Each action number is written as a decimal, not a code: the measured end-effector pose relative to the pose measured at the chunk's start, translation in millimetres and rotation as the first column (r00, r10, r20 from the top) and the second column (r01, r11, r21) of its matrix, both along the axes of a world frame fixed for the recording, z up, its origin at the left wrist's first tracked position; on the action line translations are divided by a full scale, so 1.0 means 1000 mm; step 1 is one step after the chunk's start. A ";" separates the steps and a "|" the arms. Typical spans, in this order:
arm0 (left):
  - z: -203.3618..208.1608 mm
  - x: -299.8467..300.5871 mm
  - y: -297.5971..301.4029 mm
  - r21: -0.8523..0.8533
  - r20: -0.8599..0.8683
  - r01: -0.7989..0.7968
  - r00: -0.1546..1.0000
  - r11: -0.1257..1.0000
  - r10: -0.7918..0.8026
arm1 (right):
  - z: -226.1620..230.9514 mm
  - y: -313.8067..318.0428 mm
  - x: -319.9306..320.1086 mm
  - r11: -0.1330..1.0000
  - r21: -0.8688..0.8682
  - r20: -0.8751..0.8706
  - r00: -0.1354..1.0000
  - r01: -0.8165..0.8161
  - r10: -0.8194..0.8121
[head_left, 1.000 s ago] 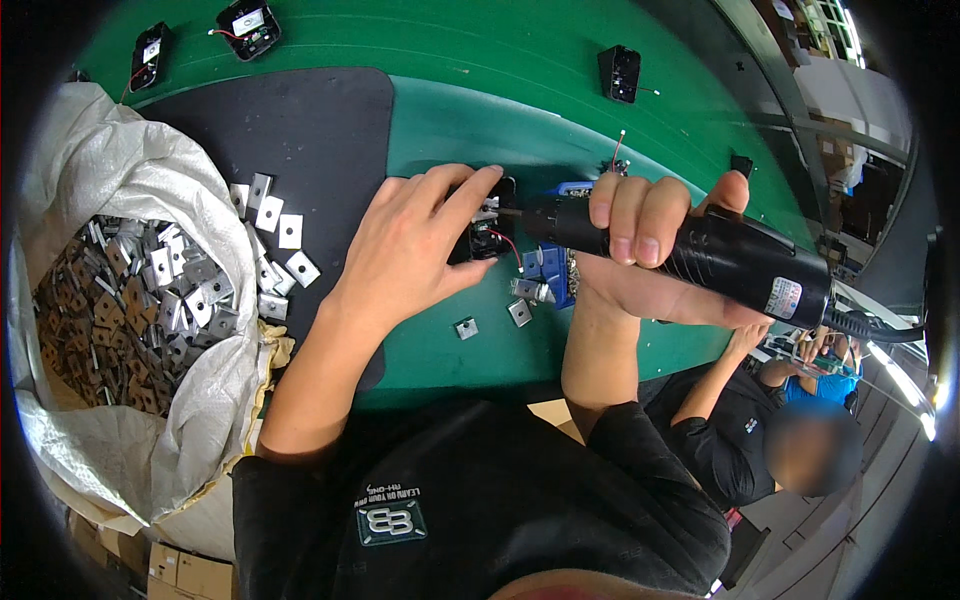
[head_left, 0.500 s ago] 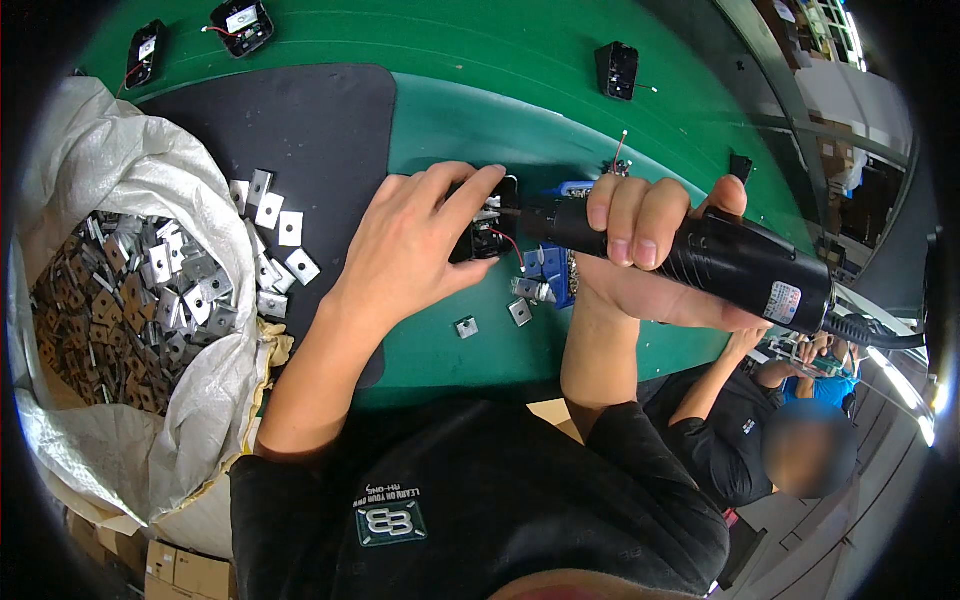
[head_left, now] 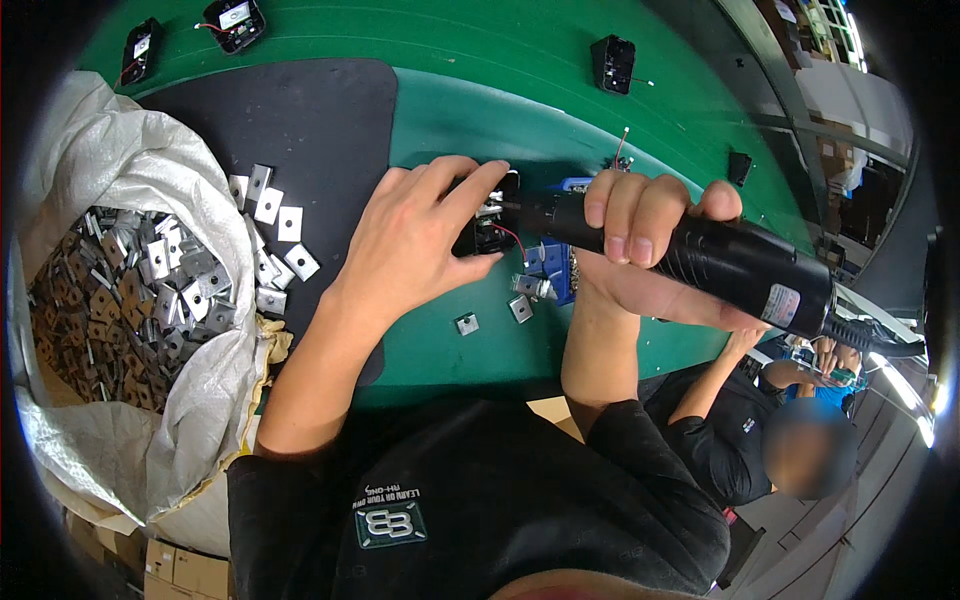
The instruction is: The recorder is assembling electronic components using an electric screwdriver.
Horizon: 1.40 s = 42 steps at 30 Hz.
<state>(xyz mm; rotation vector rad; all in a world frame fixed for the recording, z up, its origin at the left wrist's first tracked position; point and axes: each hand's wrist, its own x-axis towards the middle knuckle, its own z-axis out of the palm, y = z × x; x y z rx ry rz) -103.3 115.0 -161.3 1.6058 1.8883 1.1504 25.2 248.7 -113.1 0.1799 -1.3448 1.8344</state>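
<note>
My left hand (head_left: 415,220) grips a small black plastic housing (head_left: 491,238) from its left side, fingers over the top and thumb below. Bright metal and a thin red wire show inside the housing. In my right hand (head_left: 645,235) is a black electric screwdriver (head_left: 745,275), held nearly level with its tip pointing left into the housing. My left fingers partly hide where the tip meets the housing. Behind the right hand, a blue tray (head_left: 555,262) with small metal parts is partly covered. Loose square metal plates (head_left: 467,324) lie just below.
A white woven sack (head_left: 190,165) full of metal plates stands at the left. Several plates (head_left: 290,224) lie on the black mat (head_left: 330,130). More black housings (head_left: 613,64) rest along the far green surface. The cord trails right, near another person (head_left: 720,430).
Both hands keep their hold, with the screwdriver tip still at the housing. The black housings on the far green surface appear slightly farther left and up.
</note>
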 end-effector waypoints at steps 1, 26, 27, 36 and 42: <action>0.000 0.000 0.000 -0.001 0.001 -0.001 1.000 1.000 0.001 | 0.000 0.001 0.000 0.998 0.046 0.011 0.999 -0.037 0.037; -0.002 -0.032 0.061 0.102 -0.261 -0.107 0.957 0.989 0.130 | 0.053 0.034 0.049 0.964 -0.051 -0.255 0.930 0.262 -0.267; -0.003 -0.039 0.072 0.076 -0.303 -0.131 0.942 0.988 0.148 | 0.043 0.041 0.050 0.963 0.001 -0.166 0.950 0.268 -0.264; 0.008 -0.059 0.092 -0.245 -0.528 -0.363 0.828 0.899 0.190 | 0.019 0.036 0.022 0.878 0.121 0.251 0.842 0.462 -0.478; 0.052 0.012 0.016 -0.066 -0.555 -0.206 0.821 0.976 0.136 | 0.019 0.037 0.041 0.857 0.117 0.224 0.827 0.503 -0.516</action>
